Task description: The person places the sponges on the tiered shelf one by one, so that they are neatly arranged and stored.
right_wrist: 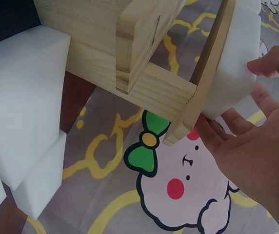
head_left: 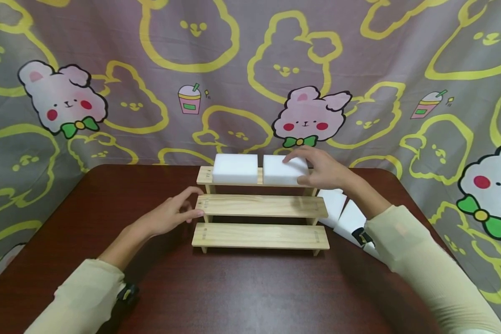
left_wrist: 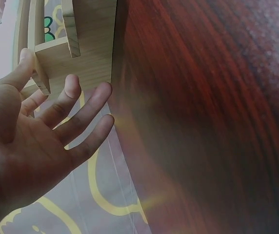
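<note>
Dark surface (head_left: pixel 250 292) fills the lower frame, closest to you. Wooden rack (head_left: pixel 260 236) stands on it, centre frame, steps rising away from you, long axis left-right. Your left hand (head_left: pixel 171 215), left of centre, pinches the left end of the middle step (head_left: pixel 259 207) between thumb and index; other fingers sit loose, spread in the left wrist view. Loose white blocks (head_left: pixel 350 220) lie just right of the rack, partly behind your right sleeve (head_left: pixel 426 264).

Farthest: top step (head_left: pixel 204 175), two white blocks, long sides along it, narrow gap between. Your right hand (head_left: pixel 323 169) grips the right block (head_left: pixel 277 171) at its right end, thumb low in front, fingers over. Key relation: that block lies directly left of your right hand, the nearer one; left block (head_left: pixel 235 168) sits past it.
</note>
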{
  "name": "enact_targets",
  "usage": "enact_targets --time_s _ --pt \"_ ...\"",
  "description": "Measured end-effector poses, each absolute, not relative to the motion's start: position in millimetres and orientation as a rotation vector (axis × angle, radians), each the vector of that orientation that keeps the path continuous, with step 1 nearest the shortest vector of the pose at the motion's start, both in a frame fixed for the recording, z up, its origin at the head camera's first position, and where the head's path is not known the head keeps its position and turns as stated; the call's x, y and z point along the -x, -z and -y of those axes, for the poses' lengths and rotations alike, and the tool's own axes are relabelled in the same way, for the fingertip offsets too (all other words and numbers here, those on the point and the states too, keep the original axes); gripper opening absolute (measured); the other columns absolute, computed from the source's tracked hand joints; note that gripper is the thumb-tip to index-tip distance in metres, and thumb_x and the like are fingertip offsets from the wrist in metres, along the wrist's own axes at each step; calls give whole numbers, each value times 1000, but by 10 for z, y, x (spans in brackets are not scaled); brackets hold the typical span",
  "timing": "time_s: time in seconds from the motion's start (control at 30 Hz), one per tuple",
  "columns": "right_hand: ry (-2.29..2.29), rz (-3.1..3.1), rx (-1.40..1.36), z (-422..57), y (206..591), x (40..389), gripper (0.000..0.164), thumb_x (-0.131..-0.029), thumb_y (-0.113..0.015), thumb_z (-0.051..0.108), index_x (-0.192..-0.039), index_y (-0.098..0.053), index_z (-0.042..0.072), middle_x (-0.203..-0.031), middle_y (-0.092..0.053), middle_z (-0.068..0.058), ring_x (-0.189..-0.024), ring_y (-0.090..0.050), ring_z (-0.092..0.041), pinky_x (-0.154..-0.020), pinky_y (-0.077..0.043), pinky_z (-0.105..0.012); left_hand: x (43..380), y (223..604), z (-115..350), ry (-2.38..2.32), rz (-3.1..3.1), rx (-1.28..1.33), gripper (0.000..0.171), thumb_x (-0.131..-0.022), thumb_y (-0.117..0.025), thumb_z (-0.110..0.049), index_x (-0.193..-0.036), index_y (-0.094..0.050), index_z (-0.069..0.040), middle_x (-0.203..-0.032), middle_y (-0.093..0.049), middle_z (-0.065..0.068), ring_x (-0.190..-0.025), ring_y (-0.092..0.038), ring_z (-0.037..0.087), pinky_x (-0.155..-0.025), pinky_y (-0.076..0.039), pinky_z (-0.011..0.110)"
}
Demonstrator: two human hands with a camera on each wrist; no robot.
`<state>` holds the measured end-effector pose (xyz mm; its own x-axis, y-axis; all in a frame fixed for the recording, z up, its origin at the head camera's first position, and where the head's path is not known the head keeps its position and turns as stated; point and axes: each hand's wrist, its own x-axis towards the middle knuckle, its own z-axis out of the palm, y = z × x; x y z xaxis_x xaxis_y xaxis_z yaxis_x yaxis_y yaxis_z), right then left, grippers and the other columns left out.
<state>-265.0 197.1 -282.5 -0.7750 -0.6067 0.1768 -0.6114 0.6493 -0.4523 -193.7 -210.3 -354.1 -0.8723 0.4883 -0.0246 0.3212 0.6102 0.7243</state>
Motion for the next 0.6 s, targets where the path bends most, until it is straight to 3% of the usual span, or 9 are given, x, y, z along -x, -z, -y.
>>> enact_targets --time_s 0.6 --pt "-777 2857 -1062 -1968 2818 2643 51 -80 -67 5 -131 -66 11 -142 -57 -17 -119 -52 -33 -94 -43 -56 1939 3547 2110 -1103 -2618 -677 50 -104 -66 -27 -144 -41 -10 -76 -62 10 -72 -58 28 -69 -44 37"
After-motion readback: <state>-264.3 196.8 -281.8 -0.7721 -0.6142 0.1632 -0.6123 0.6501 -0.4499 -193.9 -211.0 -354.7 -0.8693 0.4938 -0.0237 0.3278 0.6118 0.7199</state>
